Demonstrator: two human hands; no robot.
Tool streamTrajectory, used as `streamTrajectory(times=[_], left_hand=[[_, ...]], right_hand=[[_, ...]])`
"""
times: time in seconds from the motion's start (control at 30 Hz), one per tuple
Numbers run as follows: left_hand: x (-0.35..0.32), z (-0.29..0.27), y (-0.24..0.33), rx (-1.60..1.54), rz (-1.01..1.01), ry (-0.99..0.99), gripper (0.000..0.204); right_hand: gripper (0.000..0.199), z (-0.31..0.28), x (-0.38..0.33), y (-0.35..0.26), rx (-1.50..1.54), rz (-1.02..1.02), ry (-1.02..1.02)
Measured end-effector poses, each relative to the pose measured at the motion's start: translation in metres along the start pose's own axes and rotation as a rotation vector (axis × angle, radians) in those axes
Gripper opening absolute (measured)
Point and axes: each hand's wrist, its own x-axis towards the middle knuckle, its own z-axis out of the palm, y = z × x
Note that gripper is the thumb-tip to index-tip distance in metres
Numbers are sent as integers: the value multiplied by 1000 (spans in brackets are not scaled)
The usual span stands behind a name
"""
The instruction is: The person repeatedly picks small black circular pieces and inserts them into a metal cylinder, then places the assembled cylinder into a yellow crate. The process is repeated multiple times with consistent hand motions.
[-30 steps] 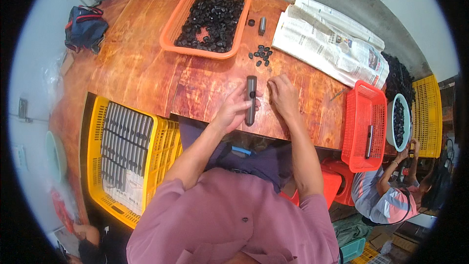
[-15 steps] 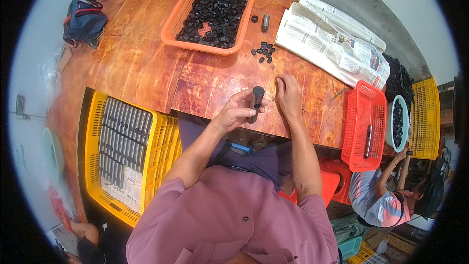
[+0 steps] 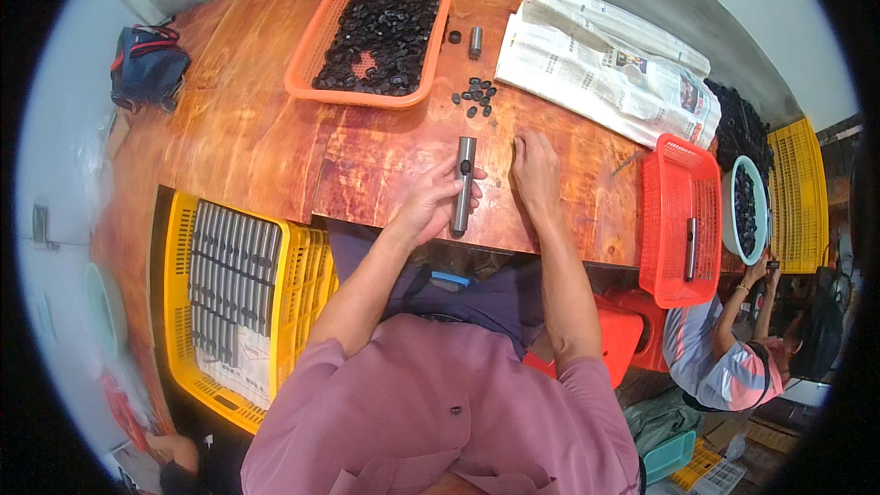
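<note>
Left hand [image 3: 429, 206]: fingers wrapped round grey metal tube [image 3: 464, 183], lying lengthwise near worktop [image 3: 238, 137] edge. Right hand [image 3: 535, 165], just right of tube: fingers together, flat on worktop. Far: loose black parts [image 3: 477, 96], orange basket [image 3: 367, 37]. Right: red basket [image 3: 678, 211].

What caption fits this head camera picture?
Left hand grips a grey metal tube beside the flat right hand on a wooden table.
</note>
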Motion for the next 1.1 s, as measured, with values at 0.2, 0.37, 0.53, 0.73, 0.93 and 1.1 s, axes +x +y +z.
streamTrajectory(times=[0.2, 0.37, 0.53, 0.73, 0.93, 1.1], left_hand=[[-2, 6, 2, 10, 6, 31, 50], [-1, 7, 3, -7, -23, 22, 50], [0, 7, 4, 5, -53, 23, 49], [-1, 6, 3, 6, -38, 27, 47], [-1, 7, 4, 17, -55, 6, 47], [-2, 13, 5, 27, -58, 16, 50]], right_hand=[[12, -7, 8, 17, -50, 116, -33], [23, -26, 7, 23, 144, 46, -164], [28, -39, 13, 19, 101, 92, -358], [26, -38, 10, 10, 111, 157, -270], [22, -32, 6, 22, 109, 149, -278], [19, -32, 4, 16, 60, 152, -269]])
